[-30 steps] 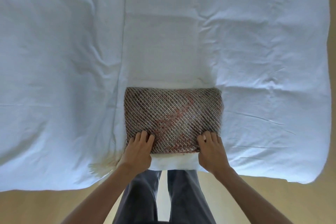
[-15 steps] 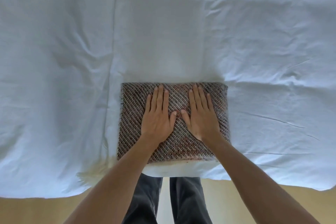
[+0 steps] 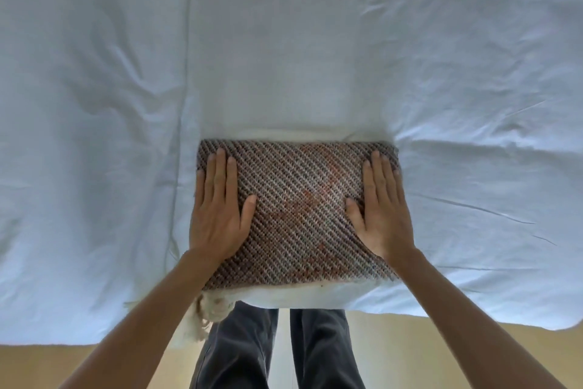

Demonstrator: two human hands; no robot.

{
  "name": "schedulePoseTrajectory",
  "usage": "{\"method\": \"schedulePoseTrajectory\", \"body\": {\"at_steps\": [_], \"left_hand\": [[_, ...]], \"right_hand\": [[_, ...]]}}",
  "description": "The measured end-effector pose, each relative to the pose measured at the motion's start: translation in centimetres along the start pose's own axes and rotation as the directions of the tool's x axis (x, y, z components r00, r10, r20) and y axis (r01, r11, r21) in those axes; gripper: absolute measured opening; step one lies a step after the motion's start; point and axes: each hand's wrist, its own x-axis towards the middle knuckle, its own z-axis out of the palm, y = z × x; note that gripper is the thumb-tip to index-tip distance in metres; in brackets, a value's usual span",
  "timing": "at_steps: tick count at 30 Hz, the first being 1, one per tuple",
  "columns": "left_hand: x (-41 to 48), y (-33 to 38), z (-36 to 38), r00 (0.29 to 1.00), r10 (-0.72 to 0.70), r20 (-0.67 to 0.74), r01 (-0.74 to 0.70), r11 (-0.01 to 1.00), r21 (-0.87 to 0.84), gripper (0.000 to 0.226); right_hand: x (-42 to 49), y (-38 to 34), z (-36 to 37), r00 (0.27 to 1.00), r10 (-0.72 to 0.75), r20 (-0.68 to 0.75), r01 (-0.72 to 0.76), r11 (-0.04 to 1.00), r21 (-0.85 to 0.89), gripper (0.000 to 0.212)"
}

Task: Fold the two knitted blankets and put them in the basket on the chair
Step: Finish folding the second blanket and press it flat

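Blanket (image 3: 296, 208): coarse matt knit; sheet (image 3: 94, 104): smooth creased cloth.

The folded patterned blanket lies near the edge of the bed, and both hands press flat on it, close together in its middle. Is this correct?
Not quite. The head view shows the left hand and right hand flat on the patterned blanket, but wide apart, one near each end. The rest is correct.

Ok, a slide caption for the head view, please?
Left hand and right hand press flat on a folded knitted blanket.
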Motion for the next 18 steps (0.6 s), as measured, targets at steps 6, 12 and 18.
{"method": "schedulePoseTrajectory", "body": {"at_steps": [6, 12, 18], "left_hand": [[1.7, -0.9, 3.6, 0.999, 0.028, 0.039, -0.029, 0.999, 0.033, 0.072], [-1.2, 1.6, -1.0, 0.997, 0.038, -0.067, -0.042, 0.997, -0.064, 0.07], [-4.0, 5.2, 3.4, 0.981, 0.189, 0.038, -0.188, 0.982, -0.023, 0.068]], "right_hand": [[2.0, 0.9, 3.4, 0.999, 0.043, 0.021, -0.043, 0.999, 0.002, 0.07], [-1.1, -2.3, -1.0, 0.989, 0.047, -0.144, -0.037, 0.997, 0.072, 0.067], [-2.4, -7.0, 3.2, 0.989, -0.143, 0.032, 0.143, 0.99, 0.012, 0.064]]}}
